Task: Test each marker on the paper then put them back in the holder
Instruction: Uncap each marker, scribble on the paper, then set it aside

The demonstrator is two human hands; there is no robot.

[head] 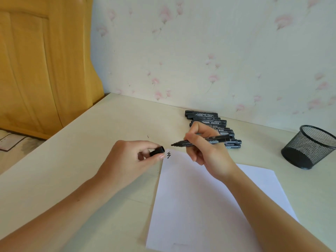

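Paper [209, 197]: one black zigzag [169, 155] at its far corner. Left hand [134, 159] pinches the cap [157, 151]; right hand [205, 146] grips an uncapped marker [201, 141], tip lifted. Beyond: row of markers [207, 119] (apparently untested). Mesh holder [309, 148], far right, looks empty.
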